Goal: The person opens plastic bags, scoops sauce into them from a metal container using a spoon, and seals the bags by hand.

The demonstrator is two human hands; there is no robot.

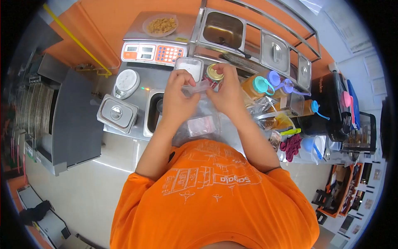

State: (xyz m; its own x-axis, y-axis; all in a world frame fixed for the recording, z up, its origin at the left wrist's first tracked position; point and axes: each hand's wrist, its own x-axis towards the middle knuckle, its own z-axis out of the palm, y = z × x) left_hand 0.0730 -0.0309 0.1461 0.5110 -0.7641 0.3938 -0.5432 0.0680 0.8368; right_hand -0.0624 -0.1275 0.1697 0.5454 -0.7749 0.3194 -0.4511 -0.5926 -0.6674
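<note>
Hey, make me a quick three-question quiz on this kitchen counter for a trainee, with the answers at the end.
1. What sits on the scale with orange keys?
2. True or false: the left hand holds clear plastic.
3. What colour is the round lid beside the right hand? A blue, B gold, C pink.

Key:
1. A dish of golden-brown food.
2. True.
3. B.
</note>
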